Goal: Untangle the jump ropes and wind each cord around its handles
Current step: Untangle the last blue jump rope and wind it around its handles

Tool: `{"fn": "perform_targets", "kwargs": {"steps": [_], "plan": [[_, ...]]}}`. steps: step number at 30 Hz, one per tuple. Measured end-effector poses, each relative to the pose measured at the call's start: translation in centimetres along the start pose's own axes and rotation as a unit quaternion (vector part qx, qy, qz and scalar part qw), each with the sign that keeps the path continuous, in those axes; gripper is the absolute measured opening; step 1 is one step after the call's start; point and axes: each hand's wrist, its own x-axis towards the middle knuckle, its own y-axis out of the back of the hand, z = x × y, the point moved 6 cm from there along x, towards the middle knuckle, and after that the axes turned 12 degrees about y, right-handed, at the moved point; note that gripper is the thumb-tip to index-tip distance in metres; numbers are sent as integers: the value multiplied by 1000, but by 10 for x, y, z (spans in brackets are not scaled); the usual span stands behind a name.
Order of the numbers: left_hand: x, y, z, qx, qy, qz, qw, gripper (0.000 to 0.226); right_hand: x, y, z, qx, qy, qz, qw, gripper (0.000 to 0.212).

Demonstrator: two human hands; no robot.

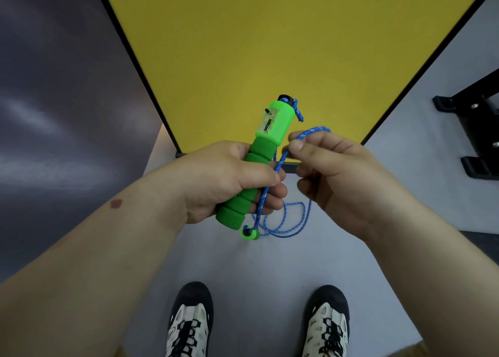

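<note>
My left hand [224, 178] grips a green jump rope handle [270, 130] by its foam grip, held upright and tilted right. The handle has a clear counter window and a black cap on top. A second green handle end [249, 234] peeks out below my left hand. A blue braided cord [286, 221] runs from the cap, passes under my left fingers and hangs in loops below both hands. My right hand [332, 173] pinches a bend of this cord between thumb and forefinger, just right of the handle.
A yellow table [243, 46] with a black edge fills the space ahead, its corner just beyond my hands. A black metal frame [475, 130] stands on the grey floor at the right. My two shoes [190, 321] are below.
</note>
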Motion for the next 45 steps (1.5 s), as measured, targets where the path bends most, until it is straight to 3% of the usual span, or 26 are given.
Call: {"fn": "perform_targets", "kwargs": {"steps": [3, 13, 21, 31, 39, 45], "plan": [[1, 0, 0, 2, -1, -1, 1000, 5, -3, -6, 3, -28, -8, -35, 999, 11], [0, -1, 0, -8, 0, -3, 1000, 7, 4, 12, -9, 13, 51, 90, 995, 5], [0, -1, 0, -4, 1, -5, 1000, 5, -2, -5, 2, -28, -15, -41, 999, 13], [1, -2, -2, -7, 6, -7, 1000, 7, 4, 14, -9, 17, 54, 96, 994, 3], [1, -1, -1, -2, -2, 0, 1000, 5, -2, -5, 1, -13, -15, -33, 999, 8], [2, 1, -1, -4, -3, 5, 1000, 5, 3, 7, -5, 24, 29, 53, 998, 8]]}}
